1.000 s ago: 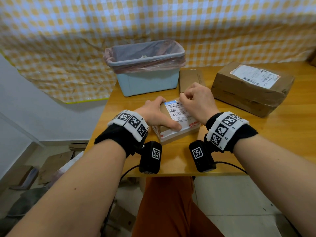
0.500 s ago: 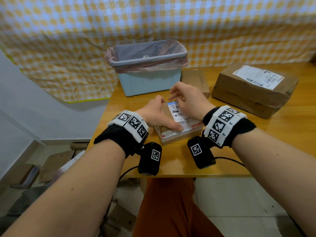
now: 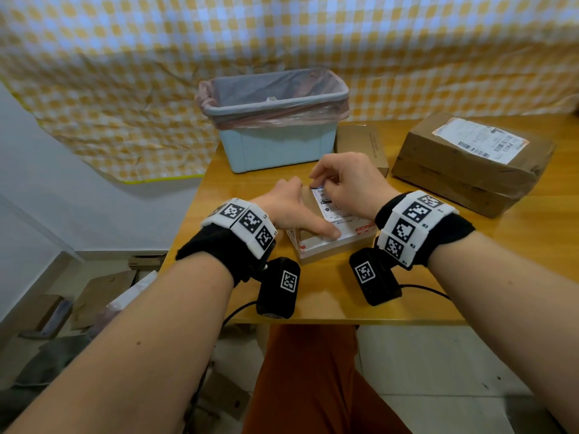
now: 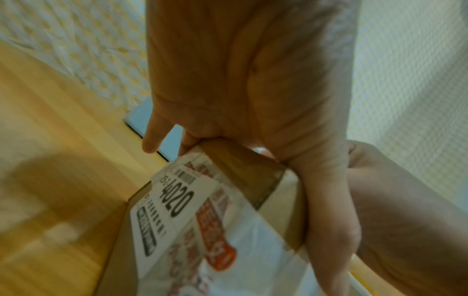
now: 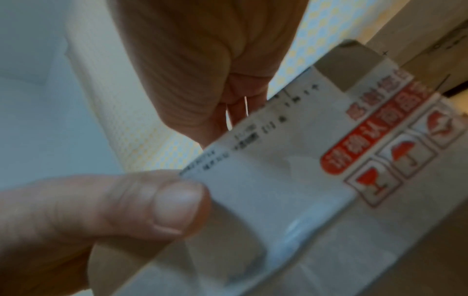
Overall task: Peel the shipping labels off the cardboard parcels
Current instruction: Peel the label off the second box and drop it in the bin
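Note:
A small cardboard parcel lies near the table's front edge, with a white shipping label on top. My left hand holds the parcel: its fingers curl over the far left edge and its thumb lies across the near part of the label. My right hand pinches the label's far left corner, which stands slightly raised. The right wrist view shows the pinch, the label and the left thumb pressing on it. In the left wrist view my left hand grips the parcel's edge.
A large brown parcel with its own label sits at the right. A blue bin with a pink liner stands behind the small parcel, a flat cardboard piece beside it. The wooden table ends just before my wrists.
My right hand has moved left along the label's far edge, and it now pinches the far left corner. The left hand and the parcel have stayed put.

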